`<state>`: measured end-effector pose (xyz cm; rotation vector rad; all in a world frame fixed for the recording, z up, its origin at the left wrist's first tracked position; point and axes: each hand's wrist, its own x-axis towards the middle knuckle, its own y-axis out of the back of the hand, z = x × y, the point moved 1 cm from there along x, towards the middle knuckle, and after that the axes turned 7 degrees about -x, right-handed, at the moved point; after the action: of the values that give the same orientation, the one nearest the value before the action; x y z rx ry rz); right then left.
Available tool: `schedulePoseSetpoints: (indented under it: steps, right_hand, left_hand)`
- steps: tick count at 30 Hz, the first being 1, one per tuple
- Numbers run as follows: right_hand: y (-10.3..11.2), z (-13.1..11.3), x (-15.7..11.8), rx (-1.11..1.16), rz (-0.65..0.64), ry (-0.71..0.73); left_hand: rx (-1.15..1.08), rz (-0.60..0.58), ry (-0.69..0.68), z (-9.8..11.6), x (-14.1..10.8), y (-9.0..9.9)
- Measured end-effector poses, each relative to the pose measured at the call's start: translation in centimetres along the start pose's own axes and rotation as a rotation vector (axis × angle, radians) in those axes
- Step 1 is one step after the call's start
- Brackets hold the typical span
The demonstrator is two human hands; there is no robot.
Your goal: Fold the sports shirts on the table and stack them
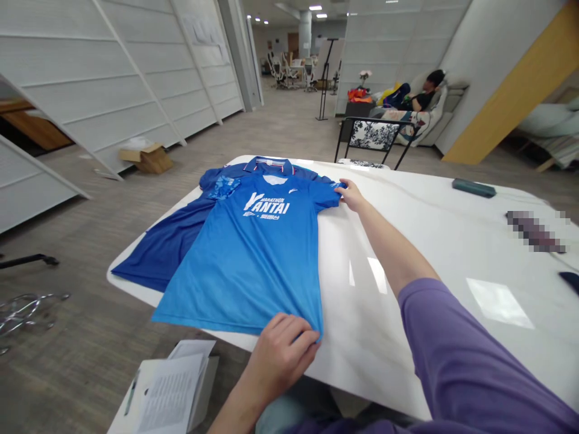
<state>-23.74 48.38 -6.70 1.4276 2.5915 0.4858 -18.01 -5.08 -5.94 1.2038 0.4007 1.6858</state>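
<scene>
Now, blue shirt: prob. mid-straightening, atop darker shirt.
R hand: pinches sleeve, 1 o'clock.
L hand: pinches hem, 5 o'clock.
Side edge: next prob. needs even tension.

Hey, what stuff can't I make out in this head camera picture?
All in the head view:
Dark blue polo shirt: much of its body, covered by the blue Marathon T-shirt.
Printed sheet: its text, too small.
Pixelated object: its identity, masked by blocks.
Dark object: cut off by the right edge.
</scene>
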Motion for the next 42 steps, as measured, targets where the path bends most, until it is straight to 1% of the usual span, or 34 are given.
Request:
schedulePoseSetpoints:
  steps: [3,5,7,10,14,16,17,18,19,20,21,22,23,24,25,26,27,28,29,30,31,33,35,38,42]
  right_hand:
    - [5.0,1.5,-1.9,0.005,0.022,-0.021]
    - [9.3,3.0,-3.5,-0.010,0.050,-0.046]
    - [14.0,4.9,-5.5,-0.040,0.083,-0.080]
    - [21.4,8.0,-9.4,-0.111,0.145,-0.147]
    - [31.7,11.6,-15.4,-0.253,0.253,-0.231]
    - [36.7,13.0,-18.4,-0.344,0.313,-0.263]
    - [39.1,13.6,-19.8,-0.395,0.342,-0.277]
    - [41.3,14.2,-21.2,-0.450,0.370,-0.292]
    - [43.3,14.7,-22.4,-0.507,0.394,-0.307]
    - [45.0,15.2,-23.5,-0.563,0.417,-0.324]
    - [46.3,15.7,-24.5,-0.612,0.441,-0.341]
    - [47.2,16.1,-25.2,-0.672,0.466,-0.348]
    - [47.6,16.4,-25.7,-0.751,0.484,-0.340]
    - [47.5,16.6,-25.8,-0.843,0.488,-0.314]
    - [46.8,16.7,-25.7,-0.934,0.471,-0.275]
    - [45.7,16.7,-25.2,-1.009,0.430,-0.227]
    - [44.2,16.7,-24.6,-1.056,0.369,-0.182]
    - [42.5,16.6,-23.7,-1.066,0.298,-0.147]
    - [40.8,16.7,-22.7,-1.043,0.233,-0.127]
    - [39.1,16.8,-21.6,-1.013,0.177,-0.118]
    - [37.8,16.9,-20.4,-0.985,0.133,-0.118]
    - [36.1,17.7,-18.2,-0.942,0.085,-0.121]
    - [36.1,18.9,-15.9,-0.909,0.075,-0.093]
    - [38.1,21.0,-12.3,-0.901,0.077,-0.016]
    - [41.4,23.4,-7.3,-0.955,0.048,0.036]
  left_hand:
    - [-0.033,-0.092,-0.040,2.6,1.4,-2.6]
    - [-0.072,-0.175,-0.080,4.6,2.6,-4.6]
    - [-0.119,-0.258,-0.138,6.8,4.1,-7.1]
    - [-0.185,-0.369,-0.247,10.6,6.4,-11.7]
    - [-0.246,-0.538,-0.403,16.7,8.8,-18.9]
    - [-0.299,-0.603,-0.456,19.7,9.7,-21.6]
    - [-0.330,-0.619,-0.470,20.9,10.2,-22.4]
    - [-0.362,-0.621,-0.470,21.6,11.0,-22.8]
    - [-0.385,-0.607,-0.451,21.9,12.0,-22.8]
    - [-0.395,-0.576,-0.413,21.4,13.4,-22.4]
    - [-0.387,-0.532,-0.354,20.2,15.0,-21.9]
    - [-0.366,-0.482,-0.282,18.2,17.0,-21.2]
    - [-0.320,-0.426,-0.199,15.5,19.3,-20.6]
    - [-0.262,-0.369,-0.119,12.3,21.7,-20.2]
    - [-0.201,-0.314,-0.048,8.7,24.1,-20.0]
    - [-0.138,-0.258,0.026,4.9,26.6,-20.1]
    - [-0.080,-0.238,0.086,1.2,28.9,-20.5]
    - [-0.038,-0.230,0.137,-2.3,31.1,-21.1]
    - [-0.014,-0.250,0.156,-5.3,33.0,-22.0]
    - [0.017,-0.275,0.179,-7.9,34.7,-23.0]
    - [0.040,-0.312,0.200,-10.1,36.2,-24.0]
    - [0.082,-0.392,0.239,-13.1,38.7,-26.0]
    - [0.113,-0.454,0.261,-15.1,40.6,-27.7]
    - [0.146,-0.485,0.262,-17.3,43.2,-29.7]
    - [0.170,-0.476,0.277,-19.4,46.6,-31.9]
